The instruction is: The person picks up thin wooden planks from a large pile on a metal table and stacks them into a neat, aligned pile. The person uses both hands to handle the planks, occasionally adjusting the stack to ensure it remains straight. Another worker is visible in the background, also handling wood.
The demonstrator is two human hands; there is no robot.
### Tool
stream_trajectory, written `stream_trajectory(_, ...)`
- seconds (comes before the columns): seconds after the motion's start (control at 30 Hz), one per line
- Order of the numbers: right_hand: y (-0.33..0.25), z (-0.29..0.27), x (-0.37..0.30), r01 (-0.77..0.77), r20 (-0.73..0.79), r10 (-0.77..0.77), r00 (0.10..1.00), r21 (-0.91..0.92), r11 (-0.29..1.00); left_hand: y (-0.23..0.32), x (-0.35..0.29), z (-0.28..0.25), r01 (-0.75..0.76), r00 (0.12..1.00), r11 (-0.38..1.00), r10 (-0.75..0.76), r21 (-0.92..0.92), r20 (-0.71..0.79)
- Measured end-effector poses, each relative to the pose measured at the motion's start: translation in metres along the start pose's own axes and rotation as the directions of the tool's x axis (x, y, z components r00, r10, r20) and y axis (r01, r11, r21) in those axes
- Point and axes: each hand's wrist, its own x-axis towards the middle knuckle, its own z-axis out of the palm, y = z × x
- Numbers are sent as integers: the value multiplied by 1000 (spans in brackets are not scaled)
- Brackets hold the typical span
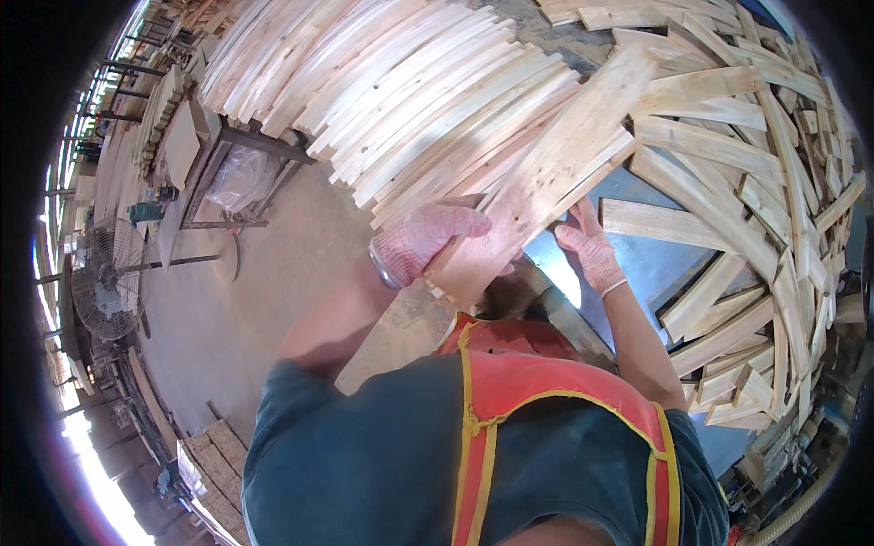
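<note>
My left hand [432, 238], in a pink-white knitted glove, grips a long pale wooden board [575, 136] close to its near end. The board slants up and away to the right, and a second plank edge shows along its right side. Beside that edge is my gloved right hand [594, 250], its fingers apart, over a shiny blue-grey surface [642, 273]. Whether its fingertips touch the wood I cannot tell. Knots and darker marks show on the board's face.
Rows of planks [428, 91] lie side by side at the far left of the board. On the right, loose boards [719, 173] form a jumbled heap. A caged fan [107, 278] and a metal-framed table [218, 155] stand to the left.
</note>
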Motion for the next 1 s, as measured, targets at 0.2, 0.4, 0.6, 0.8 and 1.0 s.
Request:
stream_trajectory(0.2,-2,-34,-9,-116,-312,110,944,0,993,-19,29,-31,17,990,981,11,192,-144)
stream_trajectory(0.4,24,24,-14,134,-298,-38,954,309,941,-31,28,-55,-55,998,997,57,57,-36)
stream_trajectory(0.6,43,51,0,-10,-293,-136,946,-446,895,-14,8,-50,-100,994,989,105,113,-39)
stream_trajectory(0.8,9,29,-32,101,-379,-159,912,-168,981,-18,-1,-86,-179,940,857,295,482,-175)
stream_trajectory(1.0,49,55,-32,39,-417,-15,909,48,998,56,-27,-126,-102,859,470,486,877,-161)
